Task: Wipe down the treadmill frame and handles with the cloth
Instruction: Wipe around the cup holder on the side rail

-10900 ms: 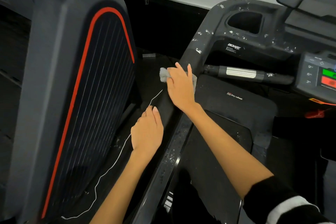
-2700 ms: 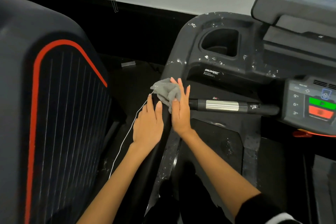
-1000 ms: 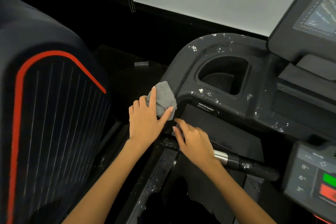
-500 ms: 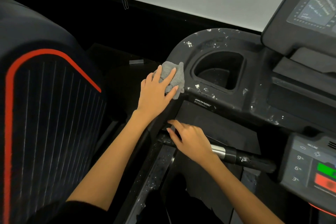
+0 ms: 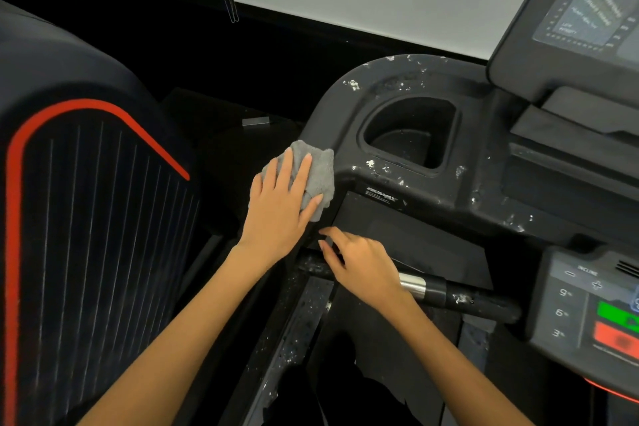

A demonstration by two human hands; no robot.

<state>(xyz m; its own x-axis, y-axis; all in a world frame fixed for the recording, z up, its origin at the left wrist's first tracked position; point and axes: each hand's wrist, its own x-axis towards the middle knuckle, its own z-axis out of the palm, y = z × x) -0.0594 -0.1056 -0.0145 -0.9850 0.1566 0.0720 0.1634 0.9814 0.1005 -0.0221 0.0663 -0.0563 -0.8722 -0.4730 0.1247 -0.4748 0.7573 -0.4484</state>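
White wall is backing the speckled treadmill console (image 5: 408, 79). Passed over from the right, the grey cloth (image 5: 316, 173) is now sliding under the flat left hand (image 5: 280, 207) toward twelve o'clock, while the right hand (image 5: 363, 266), loosely curled, is resting on the handle (image 5: 460, 297).

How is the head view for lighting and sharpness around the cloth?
Head view: dim overall, black frame swallows detail; grey cloth under the left hand reads clearly; screen text is blurred; wide-angle bend at the edges; bright glint on the handle's metal band.
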